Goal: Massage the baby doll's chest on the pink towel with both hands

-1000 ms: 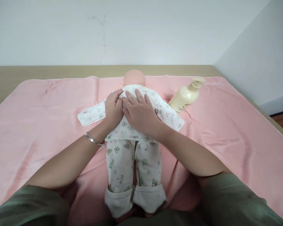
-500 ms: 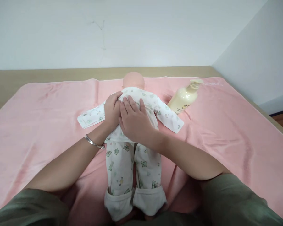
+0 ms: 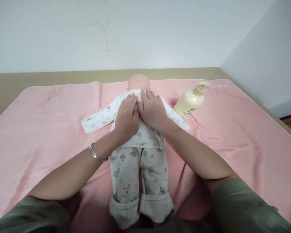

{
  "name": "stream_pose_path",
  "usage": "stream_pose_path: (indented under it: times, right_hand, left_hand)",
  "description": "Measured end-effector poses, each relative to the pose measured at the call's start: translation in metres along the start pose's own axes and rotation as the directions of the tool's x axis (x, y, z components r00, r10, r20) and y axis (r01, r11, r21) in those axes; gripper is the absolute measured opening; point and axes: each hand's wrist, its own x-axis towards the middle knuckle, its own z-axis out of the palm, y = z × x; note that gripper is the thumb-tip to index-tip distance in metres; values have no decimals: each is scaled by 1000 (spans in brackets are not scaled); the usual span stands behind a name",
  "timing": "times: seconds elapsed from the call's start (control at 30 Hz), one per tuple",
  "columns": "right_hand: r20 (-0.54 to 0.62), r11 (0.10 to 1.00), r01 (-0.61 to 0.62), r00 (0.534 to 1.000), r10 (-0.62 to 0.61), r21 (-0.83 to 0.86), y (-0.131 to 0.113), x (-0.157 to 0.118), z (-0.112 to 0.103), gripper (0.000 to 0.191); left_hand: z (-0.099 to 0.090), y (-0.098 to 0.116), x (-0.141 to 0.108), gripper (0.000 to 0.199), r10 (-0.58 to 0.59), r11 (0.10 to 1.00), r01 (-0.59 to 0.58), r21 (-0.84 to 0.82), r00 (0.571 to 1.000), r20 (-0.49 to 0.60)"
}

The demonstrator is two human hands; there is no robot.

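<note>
A baby doll in a white printed top and matching trousers lies with its back up on a pink cloth. My left hand rests flat on the left of the doll's back, fingers stretched toward the shoulders. On the upper right of the back lies my right hand, also flat, its fingers near the neck. The two hands almost meet over the middle of the back, and neither grips anything. A silver bangle circles my left wrist.
A cream pump bottle lies tilted on the cloth just beyond the doll's right-side sleeve. Behind the cloth runs the wooden table edge, with a pale wall at the back and another at the right.
My right hand has moved up and to the right across the doll's back, to the shoulder area. My left hand has shifted inward to the right.
</note>
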Motion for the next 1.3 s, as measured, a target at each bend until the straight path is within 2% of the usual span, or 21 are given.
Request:
stream_pose_path:
  times: [0.13,0.23,0.33,0.5,0.57,0.63,0.77,0.87,0.93,1.0,1.13,1.2,1.3]
  right_hand:
    - [7,985,76,997,-75,-152,-16,-27,-6,60]
    - [35,980,127,992,-123,-152,-23,-37,-10,60]
    - [67,993,98,993,-93,-65,-16,-24,-11,61]
    - [78,998,-47,996,43,49,8,10,-1,67]
    - [53,997,-61,997,58,48,11,13,2,68]
    - [42,998,-62,997,61,24,7,7,2,66]
    - [72,999,21,997,-19,-31,-10,-17,-6,67]
    - [122,995,97,988,-94,-19,-18,-28,-11,73]
    - [135,995,104,985,-105,9,-17,-26,-12,74]
    - [128,996,80,988,-85,37,-10,-17,-10,70]
    - [94,996,26,995,-34,83,6,1,-5,62]
    - [79,995,10,997,-17,94,10,6,-4,61]
    - [64,995,17,998,-23,94,10,5,-3,62]
  left_hand:
    - [-6,-11,16,59,-152,987,152,-43,988,4]
    - [-7,-21,27,51,-200,979,198,-46,979,-29]
    - [-4,-22,24,49,-167,986,167,-4,985,-41]
    - [2,3,-2,53,-1,995,1,104,1000,2]
    - [2,10,-6,56,-10,993,5,121,999,40]
    - [-1,10,-2,57,-67,992,61,107,996,57]
    - [-8,-7,19,53,-167,986,167,23,985,44]
    - [-8,-20,29,42,-154,986,155,-56,988,17]
    - [-7,-23,29,41,-126,990,125,-70,992,-4]
    - [-6,-19,22,46,-103,995,103,-5,995,6]
    - [-4,5,3,57,-31,985,19,174,997,70]
    - [-5,13,-2,60,-12,981,-7,192,995,98]
    - [-7,12,4,62,-69,988,52,142,991,117]
